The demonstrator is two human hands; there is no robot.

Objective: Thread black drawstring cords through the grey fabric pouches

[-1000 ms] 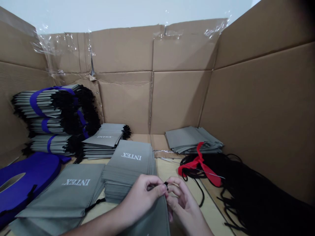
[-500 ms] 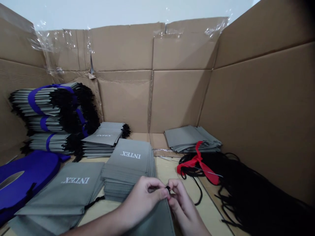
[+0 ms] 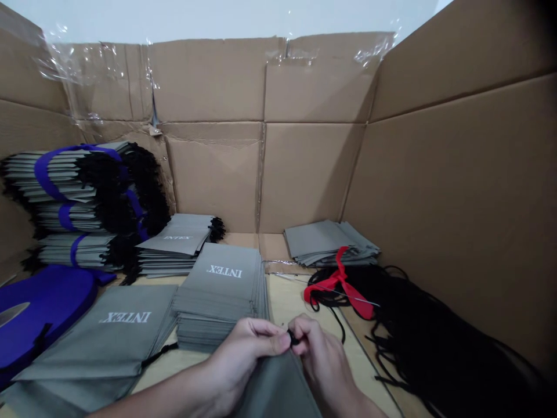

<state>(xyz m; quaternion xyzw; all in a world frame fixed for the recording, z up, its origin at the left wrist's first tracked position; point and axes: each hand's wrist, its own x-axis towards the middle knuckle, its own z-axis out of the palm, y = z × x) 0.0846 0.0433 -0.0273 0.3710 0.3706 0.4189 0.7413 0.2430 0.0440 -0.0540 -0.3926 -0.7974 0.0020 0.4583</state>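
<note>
A grey fabric pouch [image 3: 278,386] hangs below my two hands at the bottom centre. My left hand [image 3: 250,354] pinches its top corner between thumb and fingers. Close against it on the right, the fingers of my right hand [image 3: 317,354] are closed on a short black cord [image 3: 292,337] at that corner. The cord is bunched between the fingertips, and its exact shape is too small to tell. Just behind my left hand stands a tall stack of grey pouches [image 3: 224,281] printed INTEX.
More INTEX pouches [image 3: 126,337] lie at the left beside a purple ribbon roll [image 3: 56,296]. Bundled pouches [image 3: 65,180] are piled behind. At right are black cords [image 3: 426,337], a red tie [image 3: 339,284] and flat grey pouches [image 3: 322,241]. Cardboard walls [image 3: 313,168] surround the table.
My right hand's fingers have curled in more tightly around the black cord. The pouch below has shifted slightly, and the whole view has moved a little, so surroundings appear farther left.
</note>
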